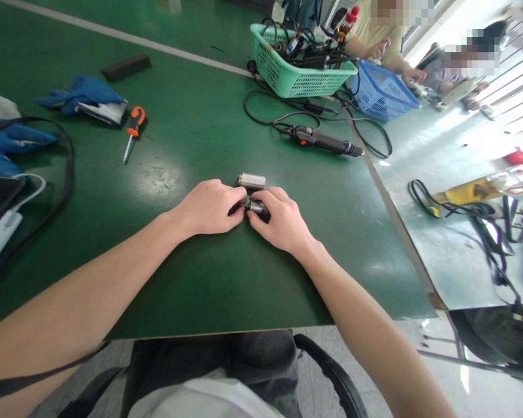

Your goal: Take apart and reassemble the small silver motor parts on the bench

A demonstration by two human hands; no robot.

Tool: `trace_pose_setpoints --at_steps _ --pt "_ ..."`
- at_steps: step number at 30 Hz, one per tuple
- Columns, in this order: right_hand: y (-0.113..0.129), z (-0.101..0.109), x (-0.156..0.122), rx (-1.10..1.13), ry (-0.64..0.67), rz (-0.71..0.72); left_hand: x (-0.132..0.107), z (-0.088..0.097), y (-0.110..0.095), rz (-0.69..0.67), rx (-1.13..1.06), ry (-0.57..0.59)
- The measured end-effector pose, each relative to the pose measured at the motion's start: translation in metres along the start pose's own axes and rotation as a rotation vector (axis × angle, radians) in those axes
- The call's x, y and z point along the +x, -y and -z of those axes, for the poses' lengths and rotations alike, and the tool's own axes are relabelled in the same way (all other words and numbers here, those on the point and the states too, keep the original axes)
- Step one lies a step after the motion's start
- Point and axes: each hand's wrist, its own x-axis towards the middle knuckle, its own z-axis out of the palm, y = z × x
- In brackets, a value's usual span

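Note:
Both my hands meet over the green table [192, 278], fingers closed around a small dark metal cylindrical part [256, 206]. My right hand [283, 217] grips its body from the right. At its left end, my left hand [215, 207] pinches with thumb and fingertips; what exactly lies between those fingertips is hidden. Just beyond the hands, a silver metal cylinder [251, 181] lies on its side on the table.
Farther back lies a black electric screwdriver [325, 141] with its cord, below a green basket [305, 83] of cables and a blue basket [377, 96]. An orange-handled screwdriver [135, 125], blue gloves [85, 96] and a dark block [126, 67] are left. Other people sit at the right.

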Motion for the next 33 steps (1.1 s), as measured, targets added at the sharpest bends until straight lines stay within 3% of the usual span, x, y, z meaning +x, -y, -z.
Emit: trace_pose_setpoints --at_steps 33 --pt "-0.0014 -0.0011 -0.0017 -0.076 -0.017 -0.005 0.0021 0.0 -0.0032 0.033 0.03 0.0"
